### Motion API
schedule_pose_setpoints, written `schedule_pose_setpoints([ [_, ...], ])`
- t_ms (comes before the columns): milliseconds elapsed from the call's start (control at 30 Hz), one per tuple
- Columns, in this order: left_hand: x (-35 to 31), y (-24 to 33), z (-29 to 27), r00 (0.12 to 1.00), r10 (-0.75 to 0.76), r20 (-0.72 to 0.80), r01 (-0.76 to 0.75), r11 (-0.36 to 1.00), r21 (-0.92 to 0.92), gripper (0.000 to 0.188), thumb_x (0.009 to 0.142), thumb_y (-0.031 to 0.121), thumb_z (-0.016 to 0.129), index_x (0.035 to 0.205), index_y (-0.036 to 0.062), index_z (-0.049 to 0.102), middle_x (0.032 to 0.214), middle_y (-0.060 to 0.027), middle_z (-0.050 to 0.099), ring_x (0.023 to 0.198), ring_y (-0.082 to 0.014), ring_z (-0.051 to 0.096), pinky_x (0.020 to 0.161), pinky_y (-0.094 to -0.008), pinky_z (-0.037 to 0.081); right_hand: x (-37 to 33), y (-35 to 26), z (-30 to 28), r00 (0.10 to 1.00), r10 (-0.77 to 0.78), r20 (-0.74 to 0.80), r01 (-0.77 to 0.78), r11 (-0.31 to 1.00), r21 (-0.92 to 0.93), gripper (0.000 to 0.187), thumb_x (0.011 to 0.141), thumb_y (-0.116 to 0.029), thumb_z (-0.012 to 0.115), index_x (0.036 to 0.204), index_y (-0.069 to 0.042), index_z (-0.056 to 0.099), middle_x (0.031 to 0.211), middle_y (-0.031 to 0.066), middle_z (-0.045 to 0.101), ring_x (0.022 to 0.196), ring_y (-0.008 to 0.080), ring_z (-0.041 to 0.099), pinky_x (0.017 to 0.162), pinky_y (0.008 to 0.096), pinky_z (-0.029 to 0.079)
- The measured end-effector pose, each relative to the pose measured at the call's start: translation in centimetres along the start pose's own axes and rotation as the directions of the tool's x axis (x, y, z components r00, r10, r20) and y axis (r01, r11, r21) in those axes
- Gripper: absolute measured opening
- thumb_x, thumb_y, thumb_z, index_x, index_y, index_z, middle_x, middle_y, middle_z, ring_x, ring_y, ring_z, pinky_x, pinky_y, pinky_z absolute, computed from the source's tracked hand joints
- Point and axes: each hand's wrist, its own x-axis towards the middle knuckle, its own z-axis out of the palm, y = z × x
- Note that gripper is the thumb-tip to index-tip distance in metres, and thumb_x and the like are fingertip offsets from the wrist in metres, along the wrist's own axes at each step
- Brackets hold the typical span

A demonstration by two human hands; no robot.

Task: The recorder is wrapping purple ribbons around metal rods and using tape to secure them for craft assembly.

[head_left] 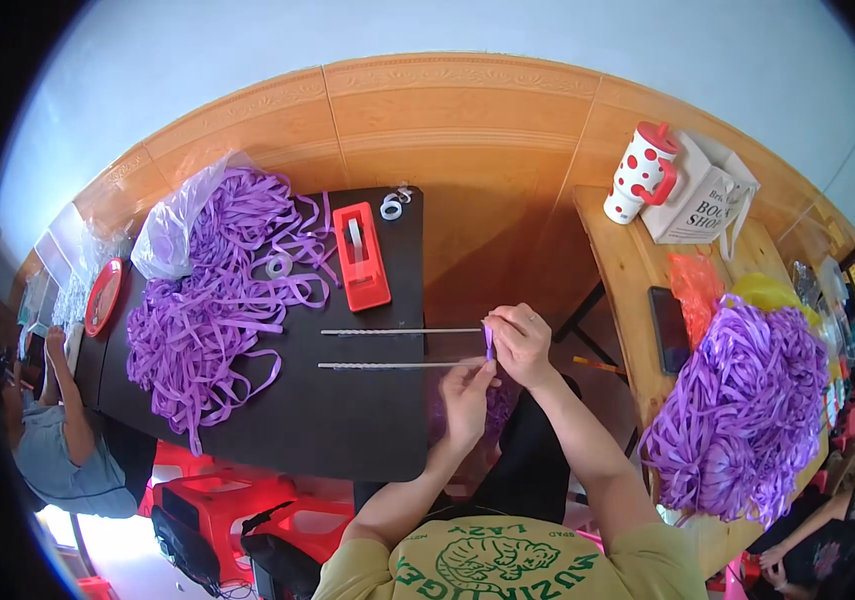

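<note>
Two thin metal rods (397, 331) lie parallel, reaching from the dark table past its right edge toward my hands. A short stretch of purple ribbon (489, 338) spans the rods' right ends. My right hand (520, 345) pinches this ribbon near the end of the far rod. Close below it, my left hand (467, 402) has its fingers closed at the end of the near rod, with its fingertips at the ribbon's lower part. The exact grip of the left fingertips is partly hidden.
On the dark table (347, 430) are a heap of purple ribbon (212, 290), a red tape dispenser (362, 258) and tape rolls (390, 208). The wooden table (607, 230) at right bears more ribbon (747, 410), a dotted tumbler (641, 172) and a phone (667, 330). Red stools (232, 500) stand below left. Other people sit at both sides.
</note>
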Motion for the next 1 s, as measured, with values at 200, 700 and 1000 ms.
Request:
schedule_pose_setpoints([
  [200,0.7,1.4,0.2,0.989,0.136,-0.057,-0.131,0.988,0.08,0.006,0.085,0.003,0.062,0.09,-0.0006,0.061,0.079,-0.0046,0.062,0.066,-0.0105,0.059,0.064,-0.0208,0.047,1.7,0.9,1.5,0.999,-0.033,-0.019,0.034,0.998,0.061,0.018,0.063,-0.001,0.067,0.08,-0.004,0.062,0.082,0.0066,0.059,0.066,0.0229,0.057,0.055,0.0312,0.047],
  [700,1.6,1.0,0.1,0.961,0.241,-0.132,-0.22,0.963,0.157,0.007,0.085,0.004,0.064,0.089,-0.0002,0.06,0.079,-0.0027,0.061,0.067,-0.0079,0.057,0.063,-0.0194,0.046,-3.1,0.6,5.0,0.948,0.306,0.083,-0.315,0.881,0.353,0.017,0.065,0.004,0.064,0.08,-0.003,0.058,0.077,0.0102,0.059,0.071,0.0288,0.058,0.061,0.0346,0.046],
  [1000,1.0,0.4,-1.1,0.976,0.195,-0.094,-0.163,0.947,0.275,0.013,0.087,0.009,0.062,0.095,-0.0013,0.064,0.078,-0.0028,0.062,0.07,-0.0072,0.056,0.066,-0.0203,0.045,-6.4,-0.2,5.6,0.878,0.446,0.172,-0.477,0.788,0.39,0.016,0.064,0.008,0.061,0.078,0.0,0.057,0.07,0.0124,0.054,0.068,0.0305,0.055,0.059,0.0345,0.044],
])
